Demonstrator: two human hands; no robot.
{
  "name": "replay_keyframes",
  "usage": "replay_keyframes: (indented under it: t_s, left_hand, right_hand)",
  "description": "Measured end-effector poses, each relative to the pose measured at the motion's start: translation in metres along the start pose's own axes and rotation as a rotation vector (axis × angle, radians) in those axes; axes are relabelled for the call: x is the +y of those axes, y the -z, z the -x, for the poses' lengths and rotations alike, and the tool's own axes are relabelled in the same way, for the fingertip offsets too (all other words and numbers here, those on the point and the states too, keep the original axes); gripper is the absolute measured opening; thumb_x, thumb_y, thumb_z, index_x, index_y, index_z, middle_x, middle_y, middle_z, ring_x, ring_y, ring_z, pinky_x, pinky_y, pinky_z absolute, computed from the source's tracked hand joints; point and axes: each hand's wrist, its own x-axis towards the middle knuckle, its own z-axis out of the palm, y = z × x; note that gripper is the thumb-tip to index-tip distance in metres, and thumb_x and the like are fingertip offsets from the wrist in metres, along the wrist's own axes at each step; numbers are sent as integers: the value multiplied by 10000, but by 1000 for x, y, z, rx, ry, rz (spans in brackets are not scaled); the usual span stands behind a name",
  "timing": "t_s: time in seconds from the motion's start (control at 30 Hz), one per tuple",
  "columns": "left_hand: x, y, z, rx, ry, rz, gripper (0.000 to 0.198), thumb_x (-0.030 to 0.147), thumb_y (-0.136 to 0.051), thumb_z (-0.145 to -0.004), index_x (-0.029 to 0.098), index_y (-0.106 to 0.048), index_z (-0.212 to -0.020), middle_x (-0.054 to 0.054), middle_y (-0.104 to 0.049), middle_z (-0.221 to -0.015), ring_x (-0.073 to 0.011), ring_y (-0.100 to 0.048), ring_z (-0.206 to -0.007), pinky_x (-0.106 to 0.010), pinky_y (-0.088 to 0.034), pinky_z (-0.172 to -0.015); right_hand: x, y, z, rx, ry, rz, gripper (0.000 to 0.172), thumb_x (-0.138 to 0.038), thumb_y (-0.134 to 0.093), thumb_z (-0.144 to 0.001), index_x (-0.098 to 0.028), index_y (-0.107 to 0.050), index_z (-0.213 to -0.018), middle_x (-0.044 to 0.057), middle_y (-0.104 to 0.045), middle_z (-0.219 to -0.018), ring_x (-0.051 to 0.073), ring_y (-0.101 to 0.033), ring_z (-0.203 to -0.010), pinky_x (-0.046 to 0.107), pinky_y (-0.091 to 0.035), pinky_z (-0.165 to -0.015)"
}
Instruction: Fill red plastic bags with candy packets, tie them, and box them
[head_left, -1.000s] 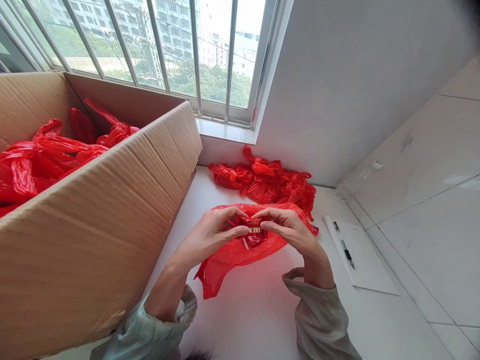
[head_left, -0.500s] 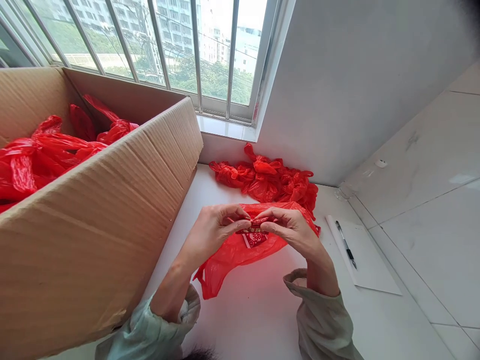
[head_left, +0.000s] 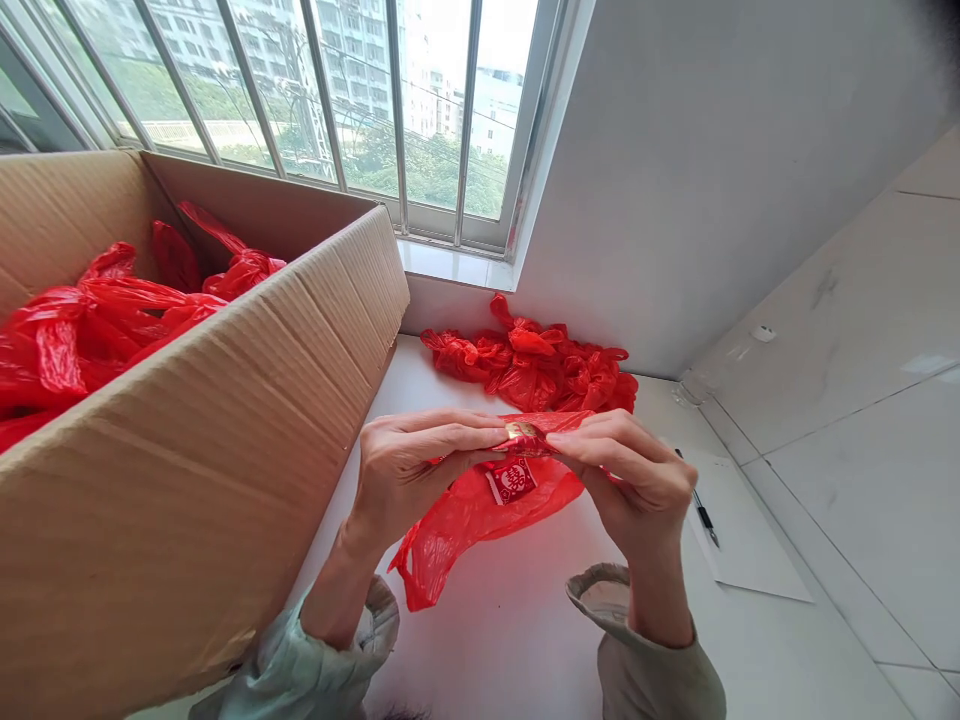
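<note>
A small red and gold packet point(head_left: 523, 438) is stretched between my two hands, above a flat red plastic bag point(head_left: 465, 530). My left hand point(head_left: 416, 465) pinches its left end between thumb and fingers. At the other end, my right hand point(head_left: 630, 470) pinches it the same way. The packet's ends are hidden behind the fingertips, and I cannot tell what is inside. Just below it, a second small red packet point(head_left: 513, 481) with white print lies on the plastic bag. The bag's upper right part is covered by my right hand.
A large cardboard box point(head_left: 225, 480) with knotted red plastic bags point(head_left: 112, 320) in it stands at the left. A heap of crumpled red bags point(head_left: 540, 365) lies against the wall. At the right are white paper point(head_left: 742, 530), a pen point(head_left: 701, 510) and a clear glass point(head_left: 691, 386).
My hands have moved apart, the right one shifting right. More of the held packet shows between them, including its gold part. The printed packet on the bag is less covered.
</note>
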Motion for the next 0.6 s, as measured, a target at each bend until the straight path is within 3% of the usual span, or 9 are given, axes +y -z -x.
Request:
replay_keyframes:
  t_s: [0.03,0.07,0.13,0.17,0.23,0.3,0.4,0.5,0.6]
  left_hand:
    - [-1,1,-1,-17,0,34,108,305,-704,-851,326,-777,-929,18,-766,-982,-194,-703,-944,-301,-580,-850]
    - [-3,3,-2,-40,26,88,220,373,-755,-799,321,-758,-1013,-3,-749,-1041,-208,-684,-985,-299,-577,-848]
    - [-5,4,-2,-121,177,275,586,599,-725,-731,308,-648,-1234,-56,-688,-1149,-226,-667,-984,-288,-585,-767]
    - [-6,4,-2,-183,295,398,704,710,-619,-747,289,-581,-1309,-84,-660,-1169,-224,-673,-940,-279,-584,-703]
    - [-5,1,0,-315,524,625,747,776,-358,-843,227,-541,-1315,-113,-651,-1100,-196,-682,-812,-256,-559,-610]
    - [0,-4,2,-361,653,742,598,684,-346,-920,194,-587,-1166,-81,-664,-956,-161,-674,-720,-225,-527,-576]
    - [7,-9,1,-262,661,770,256,443,-595,-918,212,-554,-1020,-6,-663,-877,-120,-669,-685,-174,-496,-554]
    - [7,-9,-2,-185,634,713,201,321,-665,-889,207,-532,-988,19,-670,-868,-100,-663,-684,-160,-498,-560]
    - [3,-7,-5,-180,596,621,164,263,-669,-884,193,-543,-963,32,-667,-833,-86,-649,-652,-172,-512,-597]
  right_hand:
    - [-2,2,0,39,64,49,338,-47,-619,-851,-325,-749,-994,-8,-720,-804,163,-661,-706,311,-551,-626]
    - [-4,3,1,75,128,109,392,-11,-621,-833,-330,-743,-1027,-8,-718,-802,163,-658,-705,308,-551,-620]
    - [-8,6,3,121,241,243,474,43,-632,-801,-315,-728,-1097,0,-716,-796,170,-660,-723,299,-556,-618]
    - [-10,7,4,130,289,303,493,56,-642,-791,-297,-721,-1126,7,-718,-799,176,-665,-741,297,-561,-627]
    - [-12,7,8,133,375,382,501,56,-657,-787,-265,-708,-1168,17,-726,-818,187,-681,-776,292,-572,-665]
    - [-13,6,11,89,390,406,502,45,-664,-794,-248,-691,-1201,28,-736,-873,196,-696,-812,294,-575,-719]
    - [-8,0,12,-37,314,357,506,46,-643,-808,-256,-676,-1213,47,-730,-981,192,-702,-882,293,-572,-796]
    - [2,-4,8,-110,176,250,475,4,-615,-834,-300,-665,-1195,44,-701,-1073,171,-690,-944,279,-576,-820]
    - [12,-5,2,-181,-153,9,369,-150,-583,-896,-289,-613,-1237,43,-676,-1105,168,-678,-964,278,-595,-768]
